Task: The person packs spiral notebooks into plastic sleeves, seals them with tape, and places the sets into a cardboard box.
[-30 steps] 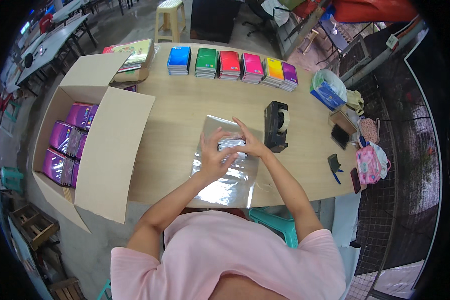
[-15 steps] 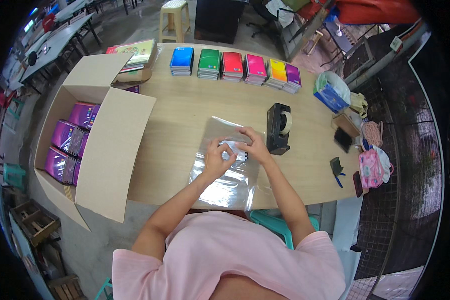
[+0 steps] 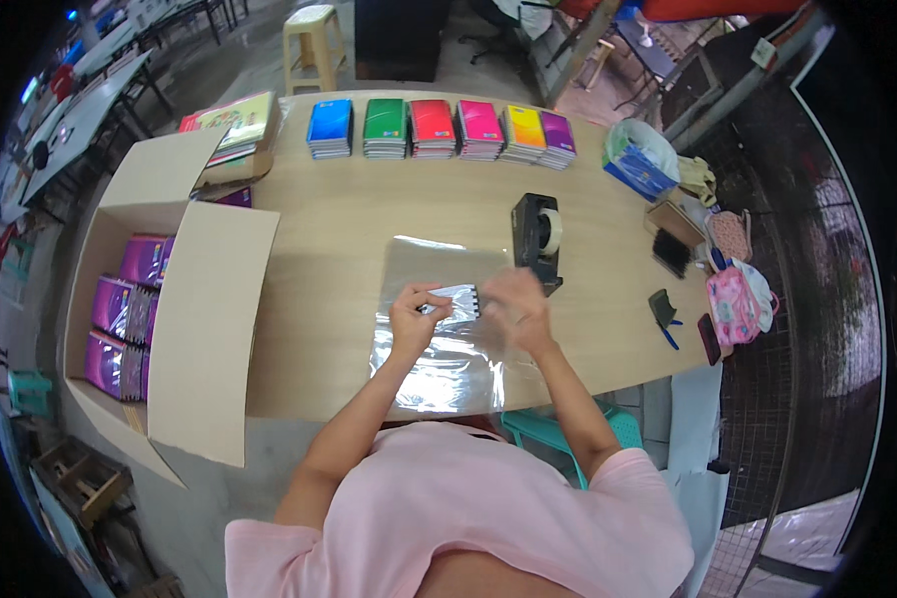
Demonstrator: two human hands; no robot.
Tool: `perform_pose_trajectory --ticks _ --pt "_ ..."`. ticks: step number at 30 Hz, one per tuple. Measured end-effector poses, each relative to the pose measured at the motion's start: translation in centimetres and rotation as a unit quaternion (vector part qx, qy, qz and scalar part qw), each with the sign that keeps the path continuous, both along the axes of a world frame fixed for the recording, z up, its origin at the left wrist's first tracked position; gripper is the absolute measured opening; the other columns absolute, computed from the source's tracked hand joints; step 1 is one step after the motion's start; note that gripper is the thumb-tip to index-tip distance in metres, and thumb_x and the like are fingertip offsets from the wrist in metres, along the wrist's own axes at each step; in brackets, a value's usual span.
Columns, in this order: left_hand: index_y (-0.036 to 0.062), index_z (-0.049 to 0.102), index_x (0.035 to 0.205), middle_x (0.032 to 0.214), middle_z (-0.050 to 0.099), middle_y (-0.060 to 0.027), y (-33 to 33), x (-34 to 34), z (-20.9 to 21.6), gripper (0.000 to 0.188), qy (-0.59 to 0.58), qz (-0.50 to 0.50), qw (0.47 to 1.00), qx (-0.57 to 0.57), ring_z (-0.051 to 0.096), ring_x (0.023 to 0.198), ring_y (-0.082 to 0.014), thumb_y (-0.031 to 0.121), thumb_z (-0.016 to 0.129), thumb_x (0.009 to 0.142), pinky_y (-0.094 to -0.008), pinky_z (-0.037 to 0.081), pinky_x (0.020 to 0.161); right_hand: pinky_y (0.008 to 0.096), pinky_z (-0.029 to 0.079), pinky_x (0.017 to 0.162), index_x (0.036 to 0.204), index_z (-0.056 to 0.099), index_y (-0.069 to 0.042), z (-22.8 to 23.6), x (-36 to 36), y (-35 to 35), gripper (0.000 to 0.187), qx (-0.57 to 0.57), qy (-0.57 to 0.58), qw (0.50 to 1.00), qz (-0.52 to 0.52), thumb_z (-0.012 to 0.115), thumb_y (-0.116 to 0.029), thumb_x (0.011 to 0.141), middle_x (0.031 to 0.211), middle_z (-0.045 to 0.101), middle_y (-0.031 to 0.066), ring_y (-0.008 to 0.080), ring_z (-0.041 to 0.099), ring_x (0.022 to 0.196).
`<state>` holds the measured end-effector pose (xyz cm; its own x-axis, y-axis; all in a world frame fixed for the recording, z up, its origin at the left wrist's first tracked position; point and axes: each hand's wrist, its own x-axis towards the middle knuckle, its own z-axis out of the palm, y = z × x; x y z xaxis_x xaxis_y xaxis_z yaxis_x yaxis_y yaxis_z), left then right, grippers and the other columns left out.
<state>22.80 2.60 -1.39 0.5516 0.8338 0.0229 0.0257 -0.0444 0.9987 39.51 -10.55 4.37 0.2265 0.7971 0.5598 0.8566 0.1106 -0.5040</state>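
My left hand (image 3: pixel 416 317) is closed at the left side of a small spiral notebook (image 3: pixel 458 302), its fingers pinching that edge. White shows on the notebook's upper side, and black binding loops run along its right edge. It rests over a sheet of clear plastic film (image 3: pixel 434 384), which lies shiny on the table. Just right of the notebook, apart from it, my right hand (image 3: pixel 520 311) is smeared by motion, so its fingers cannot be read. Directly beyond that hand stands a black tape dispenser (image 3: pixel 524 234) with a roll of tape.
Stacks of coloured notebooks (image 3: pixel 432 128) line the table's far edge (image 3: pixel 299 105). At left, an open cardboard box (image 3: pixel 209 339) holds purple notebooks (image 3: pixel 115 304). A blue container (image 3: pixel 636 171), a brush (image 3: pixel 672 252), a pink pouch (image 3: pixel 736 304) and a phone (image 3: pixel 709 339) sit at right.
My right hand has left the notebook and moved right, toward the tape dispenser. My left hand stays at the notebook's left side. The whole view has shifted slightly.
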Motion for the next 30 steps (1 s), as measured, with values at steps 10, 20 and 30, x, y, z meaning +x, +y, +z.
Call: perform_pose_trajectory --ticks 10,20,30 --pt "0.0075 0.076 0.079 0.108 0.064 -0.0139 -0.6 0.8 0.2 0.013 -0.025 -0.005 1.0 -0.011 0.06 0.106 -0.0232 -0.001 0.078 0.069 -0.0347 0.044 0.092 0.0298 0.042 0.056 0.065 0.064 0.0 -8.4 11.4 -4.2 0.022 -0.051 0.284 0.87 -0.399 0.073 -0.01 0.082 0.059 0.054 -0.0008 0.0135 0.049 0.056" --pt "0.0042 0.067 0.068 0.1 0.062 -0.0124 -1.4 1.6 -0.5 0.012 -0.053 0.011 0.997 0.06 0.06 0.108 -0.0261 -0.004 0.077 0.066 -0.0375 0.046 0.088 0.0275 0.047 0.054 0.089 0.066 -0.004 -11.1 2.5 -4.1 0.017 0.084 0.822 0.5 -0.261 0.069 -0.021 0.091 0.066 0.057 -0.0008 0.011 0.055 0.058" --pt "0.0063 0.065 0.1 0.105 0.06 -0.0129 -1.0 0.8 -0.1 0.034 -0.032 -0.04 0.998 0.032 0.057 0.108 -0.026 0.005 0.078 0.069 -0.0384 0.045 0.092 0.0268 0.042 0.044 0.064 0.066 -0.001 -4.8 -7.9 0.3 0.039 -0.145 0.427 0.844 -0.29 0.075 -0.034 0.085 0.053 0.06 0.0037 0.0085 0.055 0.046"
